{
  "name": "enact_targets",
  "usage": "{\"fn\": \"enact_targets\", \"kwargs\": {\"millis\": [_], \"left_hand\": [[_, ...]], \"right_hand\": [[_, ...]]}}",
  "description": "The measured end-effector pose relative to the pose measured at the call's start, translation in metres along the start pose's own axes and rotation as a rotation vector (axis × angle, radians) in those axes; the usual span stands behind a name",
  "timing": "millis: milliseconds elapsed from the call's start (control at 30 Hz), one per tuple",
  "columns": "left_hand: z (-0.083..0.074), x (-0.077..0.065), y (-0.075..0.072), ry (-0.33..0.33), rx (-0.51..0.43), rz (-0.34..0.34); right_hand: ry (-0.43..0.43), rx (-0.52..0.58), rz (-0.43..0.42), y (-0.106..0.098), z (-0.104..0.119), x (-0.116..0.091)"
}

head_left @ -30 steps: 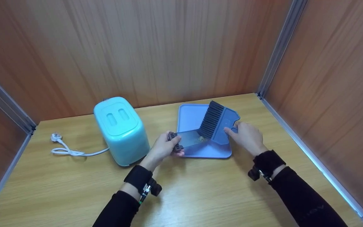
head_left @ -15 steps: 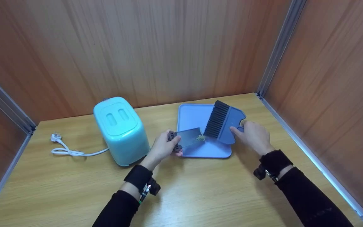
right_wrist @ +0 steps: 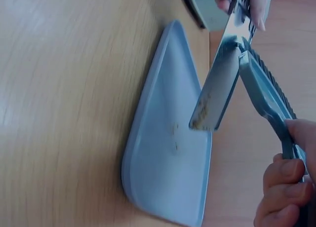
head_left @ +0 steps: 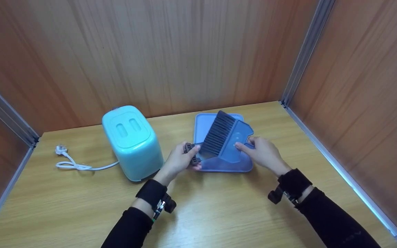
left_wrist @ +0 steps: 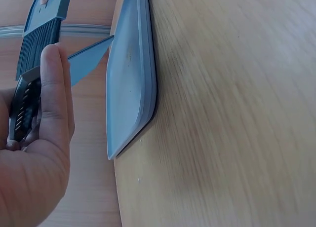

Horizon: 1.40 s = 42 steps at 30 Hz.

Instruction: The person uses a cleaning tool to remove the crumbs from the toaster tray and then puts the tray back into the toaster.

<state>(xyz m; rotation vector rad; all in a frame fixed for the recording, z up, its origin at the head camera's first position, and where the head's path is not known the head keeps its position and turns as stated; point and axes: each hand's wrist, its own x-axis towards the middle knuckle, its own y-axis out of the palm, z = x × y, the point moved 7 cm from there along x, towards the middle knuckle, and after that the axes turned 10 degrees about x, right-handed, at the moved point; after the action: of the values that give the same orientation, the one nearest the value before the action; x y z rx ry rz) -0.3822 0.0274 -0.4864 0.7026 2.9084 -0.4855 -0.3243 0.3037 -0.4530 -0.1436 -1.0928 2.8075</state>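
While your left grip (head_left: 179,159) is clamped on the dark handle end of a metal plate (right_wrist: 218,86), your right grip (head_left: 263,153) is closed round the handle of a blue brush (head_left: 226,137). You hold the plate over a blue tray (head_left: 206,123), free end tilted down; crumbs (right_wrist: 201,113) near that end, a few specks in the tray. Brush bristles lie across the plate toward its handle end; contact hard to tell. Tray sits on the counter (head_left: 219,213), turquoise toaster (head_left: 133,150) to its left, white cord (head_left: 81,167) looped beyond.
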Motion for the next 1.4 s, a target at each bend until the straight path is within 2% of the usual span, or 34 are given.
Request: {"fn": "enact_targets", "kwargs": {"millis": [100,233,433,567,700,1200,1400], "left_hand": [[0.000,-0.001,0.000,-0.012,-0.002,0.007],[0.001,-0.001,0.000,-0.023,-0.023,0.008],[0.002,-0.002,-0.001,-0.022,-0.028,0.007],[0.003,-0.003,-0.002,-0.034,0.000,-0.005],[0.000,-0.005,0.000,-0.007,0.041,-0.011],[-0.005,-0.005,0.002,0.036,0.087,-0.022],[-0.005,-0.004,0.003,0.040,0.082,-0.024]], "right_hand": [[-0.001,0.032,0.027,0.009,0.004,-0.002],[-0.037,-0.004,0.034,0.016,0.008,-0.004],[-0.079,-0.155,-0.015,0.012,0.010,-0.007],[-0.096,-0.234,-0.034,0.008,0.007,-0.008],[-0.116,-0.291,-0.063,0.002,0.003,-0.010],[-0.196,-0.494,-0.266,-0.024,-0.007,-0.012],[-0.300,-0.543,-0.391,-0.036,-0.001,-0.016]]}}
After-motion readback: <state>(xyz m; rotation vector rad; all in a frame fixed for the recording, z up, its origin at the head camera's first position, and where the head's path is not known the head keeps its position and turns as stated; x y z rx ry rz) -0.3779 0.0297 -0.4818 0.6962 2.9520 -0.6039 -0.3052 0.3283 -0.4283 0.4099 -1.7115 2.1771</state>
